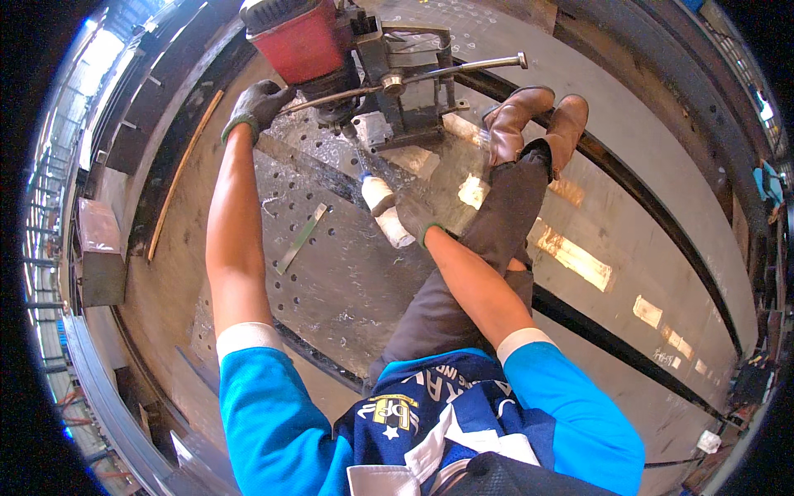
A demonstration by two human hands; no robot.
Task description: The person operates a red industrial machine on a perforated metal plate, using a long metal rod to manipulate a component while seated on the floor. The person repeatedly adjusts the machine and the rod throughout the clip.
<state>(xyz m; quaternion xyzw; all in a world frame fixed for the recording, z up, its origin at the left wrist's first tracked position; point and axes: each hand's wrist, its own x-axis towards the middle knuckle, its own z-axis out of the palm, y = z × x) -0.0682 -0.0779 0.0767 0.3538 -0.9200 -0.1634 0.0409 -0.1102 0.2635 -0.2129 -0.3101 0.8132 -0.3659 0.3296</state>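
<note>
Fingers of the left hand [256,107] curl around one end of the red drill's [299,48] lever [475,68], those of the right hand [413,217] around a bottle [377,196] below — probably light, squeezable, slippery if wet, best gripped mid-body.

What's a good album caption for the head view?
Left hand on the lever of a red drill, right hand holding a white bottle.

Head cam, L of pair, wide fisheye, looks down over wearer's shirt [447,388] twd red drill [302,45], fairly nr
</note>
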